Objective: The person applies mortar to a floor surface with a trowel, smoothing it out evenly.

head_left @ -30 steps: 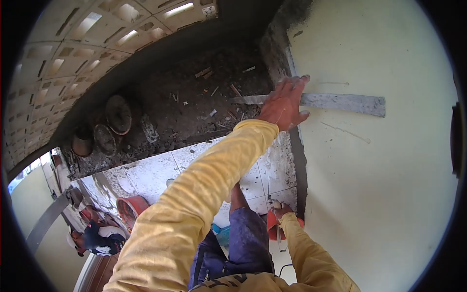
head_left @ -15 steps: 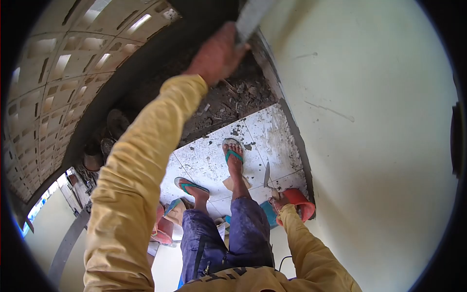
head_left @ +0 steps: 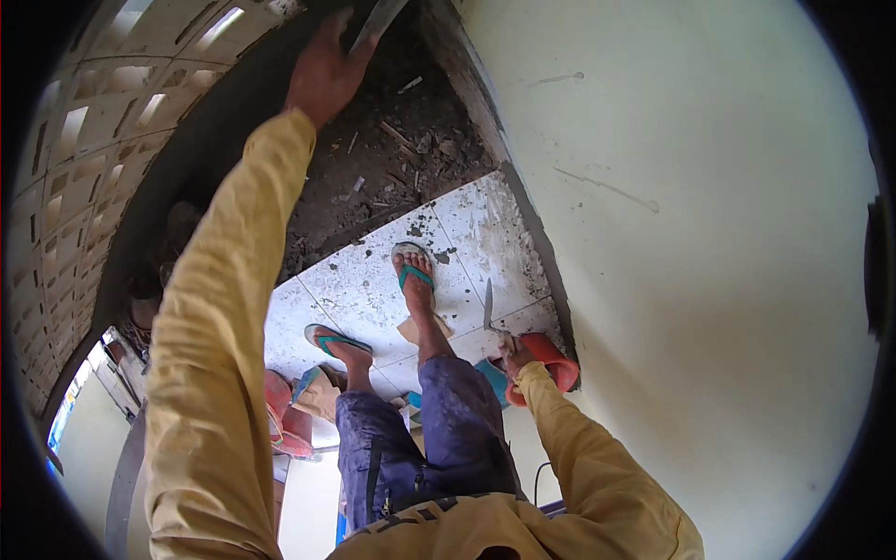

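Observation:
My left hand (head_left: 327, 67) is raised at the top of the view, with its fingers round the lower end of a long, flat grey strip (head_left: 381, 19) whose far end is out of view. Low on the right, my right hand (head_left: 513, 357) grips a trowel (head_left: 488, 306) by its handle, blade pointing away from me over the white tiles. Just beside that hand is a red bucket (head_left: 558, 366), close to the wall. Yellow sleeves cover both arms.
Dirt and rubble (head_left: 411, 159) lie beyond the tile edge (head_left: 373, 238). A pale wall (head_left: 691, 233) rises on the right, a perforated block wall (head_left: 93, 121) on the left. Red items (head_left: 294, 425) and a paper bag (head_left: 317, 392) lie by my feet in sandals (head_left: 413, 271).
My left hand has moved left and up with the strip. The whole scene has shifted left and slightly up in view; my right hand still holds the trowel by the bucket.

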